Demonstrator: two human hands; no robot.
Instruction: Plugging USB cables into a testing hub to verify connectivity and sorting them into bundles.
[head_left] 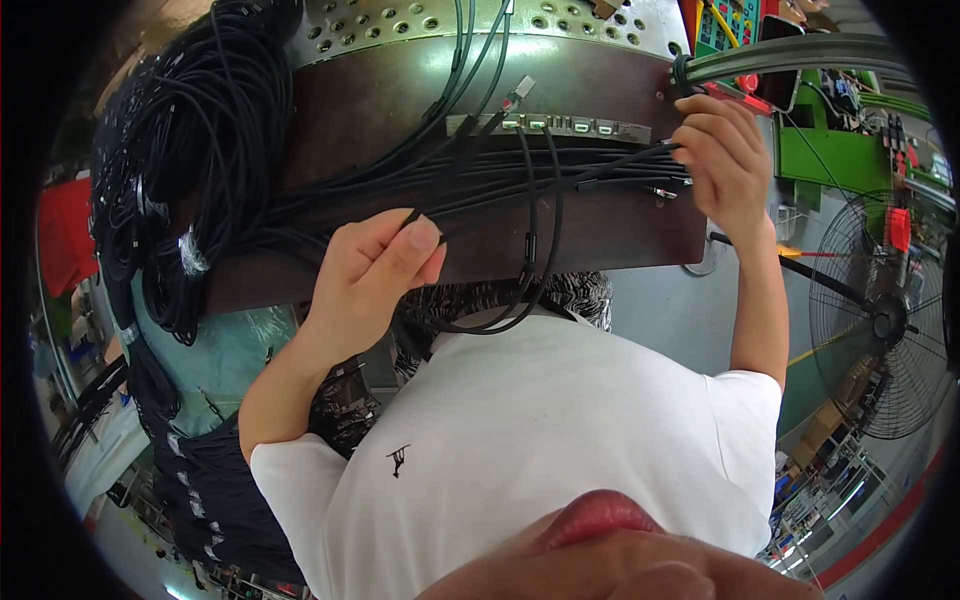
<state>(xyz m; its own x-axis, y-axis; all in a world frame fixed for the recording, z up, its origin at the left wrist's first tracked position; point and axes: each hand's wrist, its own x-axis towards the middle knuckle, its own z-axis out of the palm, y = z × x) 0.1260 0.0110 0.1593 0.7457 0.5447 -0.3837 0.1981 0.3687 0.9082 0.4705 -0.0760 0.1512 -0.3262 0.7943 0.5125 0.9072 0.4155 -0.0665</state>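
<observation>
Left hand [375, 265] pinches one thin, limp black rubber-sheathed cable [480, 195] mid-bench while right hand [725, 160] clamps plug ends at the brown bench's [600, 235] right edge; grip near connectors.

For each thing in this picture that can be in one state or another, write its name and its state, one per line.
Left hand: pinched shut on a black cable.
Right hand: closed on cable ends.
Cable bundle: coiled, hanging.
Connector strip: two cables plugged in.
Floor fan: running or stopped, cannot tell.

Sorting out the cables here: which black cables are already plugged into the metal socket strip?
The two black cables hanging in a loop below the socket strip over the brown board's front edge. The others lie flat across the board, stretched between left hand and right hand.
</observation>
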